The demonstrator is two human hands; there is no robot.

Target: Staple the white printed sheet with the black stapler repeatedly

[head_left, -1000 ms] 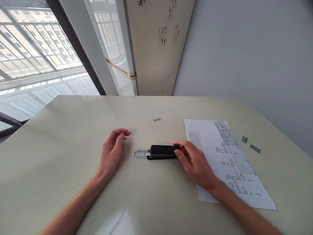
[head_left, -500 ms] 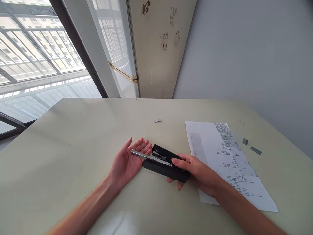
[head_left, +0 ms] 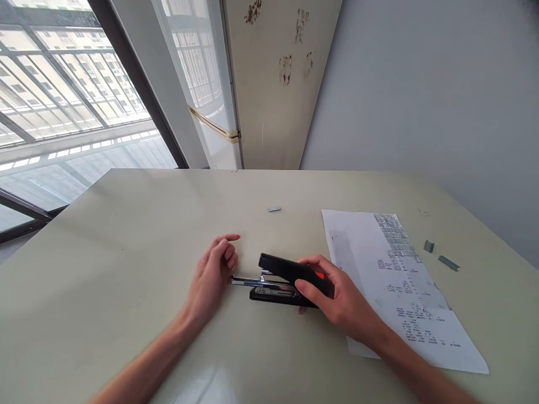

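Pale cream glossy tabletop (head_left: 126, 314), plain grey-blue wall (head_left: 421, 84) behind it to the right. Your right hand (head_left: 343, 294) is closed round the rear of a black plastic stapler (head_left: 278, 265), thumb on the near side. The stapler sits between your hands, top arm lifted off the black base (head_left: 275, 297), narrow silver metal tray (head_left: 248, 281) sticking out towards your left hand (head_left: 209, 283).

Left hand: fingers loosely curled by the tray tip — can't tell if it touches the tip or has anything in it.

Step in hand, my read: handling the stapler while opened up, tray out. Any move on the tray calls for a steady right grip, level stapler, left fingertips lined up with the tip. Risk: pinched skin if the top arm swings down.

Around you: small silvery-grey strip (head_left: 274, 209) beyond and between the hands; white printed paper sheet (head_left: 362, 247) partly under your right forearm; two small dark grey pieces, one curved (head_left: 428, 246), one flat (head_left: 448, 263), further right — both well apart from the hands.
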